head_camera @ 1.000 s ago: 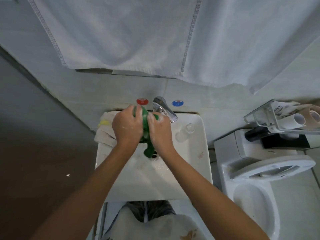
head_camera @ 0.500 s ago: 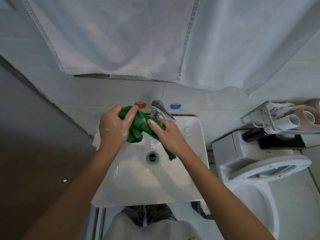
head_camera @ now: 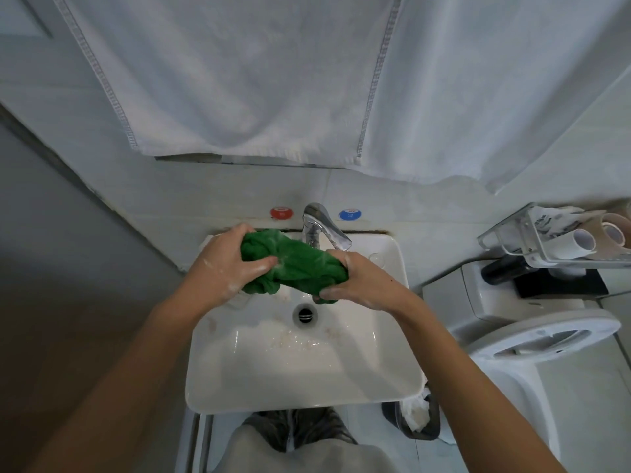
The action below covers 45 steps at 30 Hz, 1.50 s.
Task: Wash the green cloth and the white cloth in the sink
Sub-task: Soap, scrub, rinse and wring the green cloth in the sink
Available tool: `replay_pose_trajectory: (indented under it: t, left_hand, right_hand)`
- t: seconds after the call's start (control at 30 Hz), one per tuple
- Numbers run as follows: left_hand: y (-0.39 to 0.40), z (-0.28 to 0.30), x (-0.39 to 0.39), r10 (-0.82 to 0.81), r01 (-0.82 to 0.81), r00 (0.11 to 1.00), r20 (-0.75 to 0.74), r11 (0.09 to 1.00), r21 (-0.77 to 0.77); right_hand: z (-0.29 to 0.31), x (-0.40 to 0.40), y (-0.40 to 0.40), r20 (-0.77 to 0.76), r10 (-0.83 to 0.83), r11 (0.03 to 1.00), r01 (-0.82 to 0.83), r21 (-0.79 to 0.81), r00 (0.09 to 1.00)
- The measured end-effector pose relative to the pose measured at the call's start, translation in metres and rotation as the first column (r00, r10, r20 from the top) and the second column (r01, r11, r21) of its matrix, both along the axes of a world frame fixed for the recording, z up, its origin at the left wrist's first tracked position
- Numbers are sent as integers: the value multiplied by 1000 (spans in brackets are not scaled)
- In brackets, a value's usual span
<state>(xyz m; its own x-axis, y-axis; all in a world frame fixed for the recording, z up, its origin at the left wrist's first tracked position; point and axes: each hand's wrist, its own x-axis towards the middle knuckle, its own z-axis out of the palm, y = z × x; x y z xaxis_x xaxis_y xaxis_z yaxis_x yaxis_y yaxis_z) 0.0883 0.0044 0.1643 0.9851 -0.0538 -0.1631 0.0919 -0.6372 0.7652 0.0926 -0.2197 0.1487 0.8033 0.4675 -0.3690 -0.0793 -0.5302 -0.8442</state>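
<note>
Your left hand is clenched around one end of the bunched, soapy green cloth, thumb laid across the front of it, and your right hand is curled round the other end, so the cloth spans between your fists as a thick wad. It hangs above the back half of the white rectangular ceramic sink, just in front of the chrome lever tap and above the round metal drain, without touching the basin floor. This looks like the scrubbing or wringing stage, so work the two ends against each other: twist or rub in short strokes, then shift your grip along the fabric so the folded middle gets worked too, not only the outer layer. Keep the wad low over the basin so suds and drips fall onto the sink floor, where foam already lies near the drain, rather than over the front rim. Mind the tap spout close behind your right knuckles. I cannot tell whether water is running. The white cloth does not show clearly at the sink here; a large white towel hangs on the wall above, and whether that is the one meant I cannot say.
</note>
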Motion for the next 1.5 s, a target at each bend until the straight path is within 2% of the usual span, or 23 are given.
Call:
replay_pose_trajectory:
  t: [0.13,0.2,0.27,0.33,0.4,0.5,0.57,0.67,0.77,0.83,0.93,1.0,1.1,1.17,1.23,1.3,1.4,1.43,1.5]
  left_hand:
    - [8,-3,0,-18,17,1000,2,995,95]
    - [3,-8,-4,-29,27,1000,8,986,163]
    - [-10,-13,-11,-9,2,999,34,981,193]
    - [-23,-15,-17,89,-94,994,67,992,82]
    - [-38,-16,-23,175,-173,979,106,985,-26]
    - [-65,-13,-31,277,-261,939,203,960,-104]
    - [-72,-11,-27,420,-376,884,206,900,-221]
    - [-69,-17,-15,553,-495,818,156,816,-296]
    - [-79,-19,-28,473,-396,862,184,854,-338]
    - [-82,-17,-28,446,-369,881,155,855,-365]
    - [-66,-18,2,554,-513,831,58,801,-309]
    - [-65,-17,2,545,-513,837,49,812,-279]
    - [-85,-14,-22,440,-401,896,66,863,-309]
    - [-81,-17,-13,479,-449,877,34,844,-293]
    - [-69,-19,4,526,-504,850,9,819,-276]
    - [-70,-21,1,514,-485,857,35,827,-284]
    - [-88,-18,-24,435,-384,895,101,865,-323]
    - [-87,-18,-23,452,-400,887,98,856,-329]
    - [-74,-22,-5,535,-493,844,47,806,-328]
  right_hand:
    - [-3,-4,-7,-70,-196,940,208,270,978]
    - [-7,-6,-5,-132,-271,863,302,406,953]
    - [-6,-8,5,-242,-325,746,405,529,914]
    - [-3,-9,23,-278,-419,683,502,531,864]
    - [-3,-7,46,-214,-584,657,611,441,783]
    - [-4,-4,79,-209,-768,493,766,412,606]
    - [-7,-8,93,-215,-811,436,808,396,544]
    - [-11,-21,96,-199,-783,500,786,363,589]
    - [-8,-6,82,-169,-733,590,740,324,659]
    - [-2,4,80,-180,-737,585,748,314,652]
    - [1,-7,86,-101,-725,628,715,306,681]
    - [-1,-9,85,-129,-693,659,696,284,709]
    - [-1,12,76,-121,-701,650,699,298,703]
    - [-2,11,78,-148,-678,646,680,346,720]
    - [-2,-4,82,-61,-680,670,652,355,731]
    - [-3,-6,79,-81,-668,683,652,331,740]
    - [-1,12,74,-78,-724,636,707,309,685]
    - [3,11,76,-85,-732,625,716,312,676]
    - [6,-3,79,-35,-686,680,657,327,727]
